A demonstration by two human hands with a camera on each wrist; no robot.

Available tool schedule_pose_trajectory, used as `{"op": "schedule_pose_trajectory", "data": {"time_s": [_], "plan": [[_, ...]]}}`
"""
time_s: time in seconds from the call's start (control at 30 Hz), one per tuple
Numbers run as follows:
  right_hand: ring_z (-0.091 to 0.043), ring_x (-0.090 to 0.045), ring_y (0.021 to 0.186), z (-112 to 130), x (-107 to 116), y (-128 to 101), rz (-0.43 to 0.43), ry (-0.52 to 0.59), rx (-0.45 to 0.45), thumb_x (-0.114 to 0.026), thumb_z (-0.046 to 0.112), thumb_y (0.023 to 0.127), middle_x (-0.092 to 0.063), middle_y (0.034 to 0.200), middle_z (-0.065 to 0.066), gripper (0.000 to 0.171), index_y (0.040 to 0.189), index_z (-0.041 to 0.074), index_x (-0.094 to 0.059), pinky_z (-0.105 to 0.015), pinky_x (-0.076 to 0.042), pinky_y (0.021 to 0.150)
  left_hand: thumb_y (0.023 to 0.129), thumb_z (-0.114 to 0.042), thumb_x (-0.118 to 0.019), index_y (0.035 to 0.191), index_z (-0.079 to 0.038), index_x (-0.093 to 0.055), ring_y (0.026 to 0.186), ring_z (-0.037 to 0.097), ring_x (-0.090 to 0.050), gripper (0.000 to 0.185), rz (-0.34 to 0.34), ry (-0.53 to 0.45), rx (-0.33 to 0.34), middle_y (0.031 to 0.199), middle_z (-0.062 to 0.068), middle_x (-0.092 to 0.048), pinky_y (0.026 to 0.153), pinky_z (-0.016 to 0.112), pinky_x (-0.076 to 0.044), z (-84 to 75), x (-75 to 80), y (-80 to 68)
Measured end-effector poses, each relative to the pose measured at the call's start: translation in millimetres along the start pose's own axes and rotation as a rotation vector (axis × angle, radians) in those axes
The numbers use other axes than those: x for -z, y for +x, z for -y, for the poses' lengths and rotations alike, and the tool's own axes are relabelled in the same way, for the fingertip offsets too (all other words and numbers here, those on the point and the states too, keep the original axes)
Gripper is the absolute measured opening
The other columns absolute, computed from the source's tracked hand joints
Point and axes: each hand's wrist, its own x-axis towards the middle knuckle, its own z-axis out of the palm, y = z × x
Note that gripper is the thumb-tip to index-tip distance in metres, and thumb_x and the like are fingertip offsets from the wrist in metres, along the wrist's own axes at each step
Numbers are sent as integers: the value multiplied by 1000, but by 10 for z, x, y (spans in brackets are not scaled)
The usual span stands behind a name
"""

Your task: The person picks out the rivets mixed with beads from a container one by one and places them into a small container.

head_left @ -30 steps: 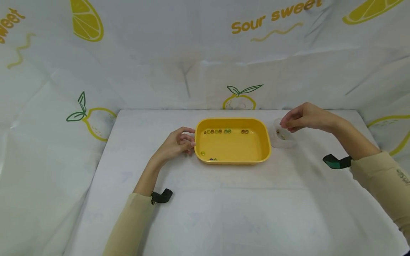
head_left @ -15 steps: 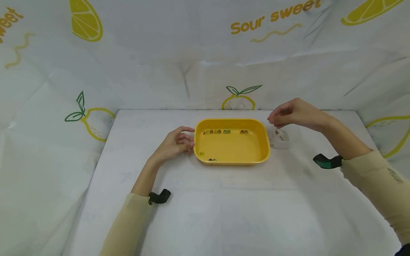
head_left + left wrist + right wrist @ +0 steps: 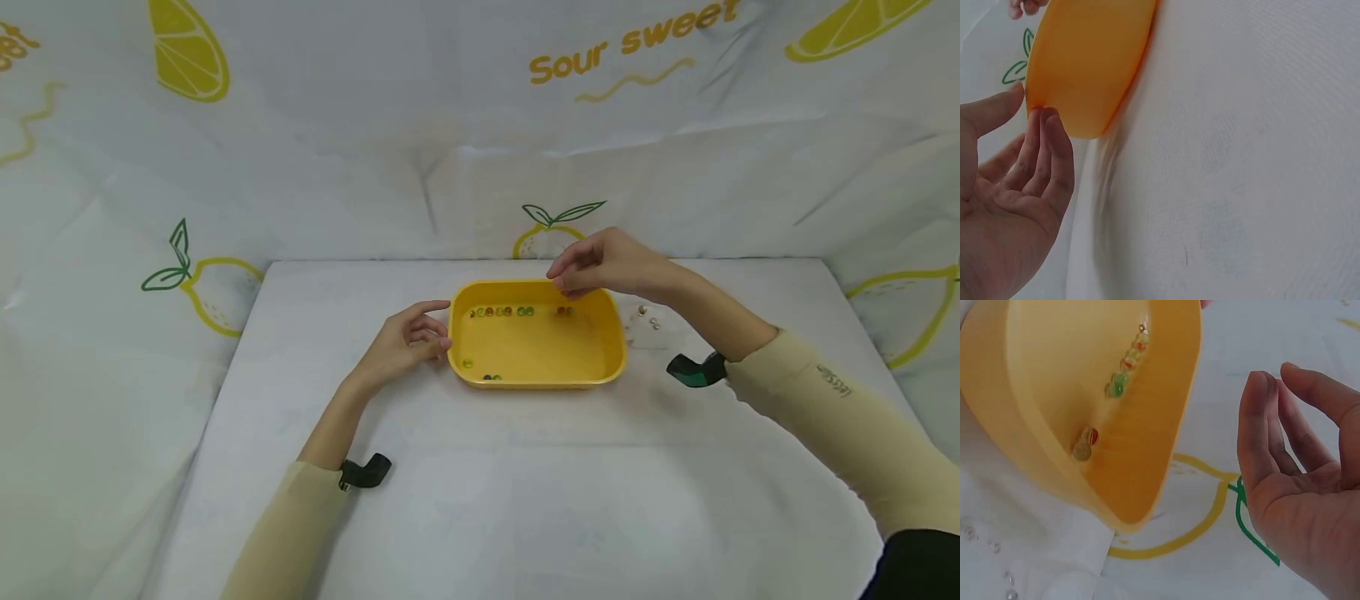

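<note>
The shallow yellow plastic rectangular tray (image 3: 537, 346) sits near the far edge of the white table (image 3: 480, 500), with small glass marbles (image 3: 501, 312) along its far wall. The left hand (image 3: 405, 342) touches the tray's left rim with relaxed fingers, grasping nothing. The right hand (image 3: 600, 265) hovers above the tray's far right corner, fingers loose and empty in the wrist view.

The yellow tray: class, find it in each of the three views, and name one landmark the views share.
Head view: the yellow tray sits mid-table, between both hands.
Left wrist view: its outer wall fills the upper left, by the left hand's fingertips.
Right wrist view: its inside fills the upper left, with the right hand at right.
Shared landmark: the lemon print on the backdrop cloth.
</note>
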Motion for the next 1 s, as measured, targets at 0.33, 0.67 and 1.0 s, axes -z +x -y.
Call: {"op": "schedule_pose_trajectory", "data": {"time_s": [0.33,0.67,1.0], "plan": [[-36,-79,109,12,-368,371,64,100,2,-73,11,103,-76,126,-27,32,129,-7,-71,-53,-62,105,100,-7,-77,159,-13,-51,92,18,-74,65,14,-26,2,117,15,-70,85,29,-68,9,13,-6],[-31,-80,105,117,-686,632,114,128,-113,-74,14,103,-76,129,-25,34,132,-4,-72,-45,-63,102,101,-8,-76,159,-15,-51,95,27,-74,64,17,-76,25,113,10,-71,85,30,-67,25,30,-18],[-19,-82,90,121,-885,757,147,243,-226,-74,10,103,-75,133,-26,37,137,-4,-70,-39,-65,97,100,-7,-75,158,-14,-50,92,24,-73,64,26,-104,39,112,9,-70,85,28,-66,22,9,-2]]}}
